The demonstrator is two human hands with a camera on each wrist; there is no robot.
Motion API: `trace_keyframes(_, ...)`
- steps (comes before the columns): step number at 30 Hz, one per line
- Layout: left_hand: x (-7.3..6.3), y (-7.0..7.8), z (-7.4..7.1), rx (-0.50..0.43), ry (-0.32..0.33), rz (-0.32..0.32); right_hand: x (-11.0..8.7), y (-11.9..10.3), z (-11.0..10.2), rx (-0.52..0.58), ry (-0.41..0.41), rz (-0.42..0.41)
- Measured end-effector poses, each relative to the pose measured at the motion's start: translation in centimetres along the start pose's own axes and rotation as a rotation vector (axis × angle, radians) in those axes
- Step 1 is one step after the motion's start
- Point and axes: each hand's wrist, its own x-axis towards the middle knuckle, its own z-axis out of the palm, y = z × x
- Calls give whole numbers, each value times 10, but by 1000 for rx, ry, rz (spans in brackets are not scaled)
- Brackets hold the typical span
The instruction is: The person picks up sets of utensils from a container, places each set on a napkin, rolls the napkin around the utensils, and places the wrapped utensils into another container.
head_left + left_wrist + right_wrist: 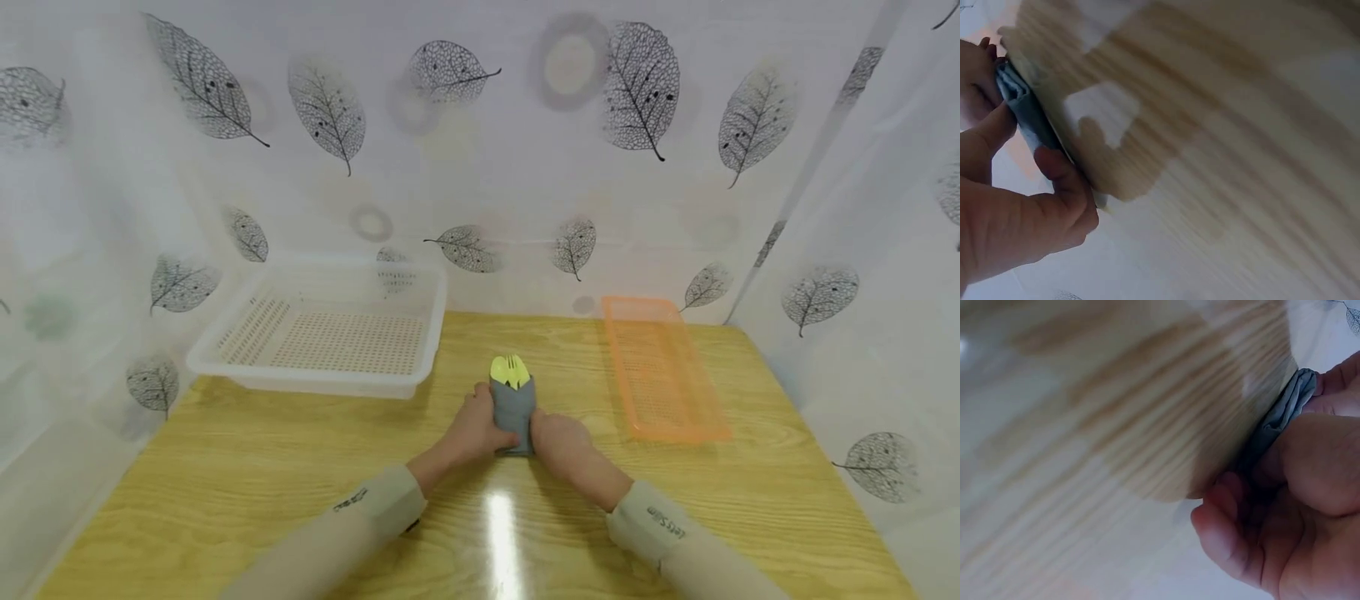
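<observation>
A grey folded napkin [514, 410] lies on the table in front of me, formed into a narrow pocket. Out of its far end stick the heads of a yellow-green spoon [498, 370] and fork [515, 371]; their handles are hidden inside. My left hand [474, 427] grips the pocket's left side, thumb over its near part. On the opposite side, my right hand [562, 446] has curled fingers and pinches the right edge. The layered cloth of the napkin [1032, 119] shows between both hands in the left wrist view. In the right wrist view, fingers partly cover the napkin [1280, 415].
A white perforated basket [315, 379] stands at the back left of the wooden table [225, 500]. To the right lies a shallow orange basket [678, 435]. A leaf-patterned curtain [510, 183] hangs behind and along the sides.
</observation>
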Motion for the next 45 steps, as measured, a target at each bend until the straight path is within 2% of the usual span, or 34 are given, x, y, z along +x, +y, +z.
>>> trace_keyframes(2,3,3,-2,-53,-26,-30,1,-2,-1,-14,-14,15)
trace_keyframes(5,6,7,-5,-68,-58,-59,2,-5,-1,-45,-16,23)
trace_keyframes(9,8,9,-7,-41,-76,-46,3,-7,-2,-64,-11,33)
trace_keyframes(14,8,9,-6,13,-74,-15,5,0,-1,-33,-75,33)
trace_keyframes(16,8,8,-5,35,-73,-19,6,7,-1,47,-83,37)
trace_keyframes(17,7,7,-5,48,-73,-23,7,10,-2,122,-80,43)
trace_keyframes(23,3,8,-8,82,-92,-43,13,28,-3,728,-46,98)
trace_keyframes(29,0,9,-11,83,-93,-31,14,27,-4,999,-104,253)
trace_keyframes(32,-1,9,-12,73,-94,-39,12,26,-8,1097,-142,309)
trace_keyframes(34,-2,9,-13,64,-92,-47,11,27,-9,1118,-145,319)
trace_keyframes(39,-4,8,-13,24,-78,-44,7,26,-7,1123,-90,349)
trace_keyframes(45,-5,9,-11,25,-68,-60,4,23,-3,1154,-17,401)
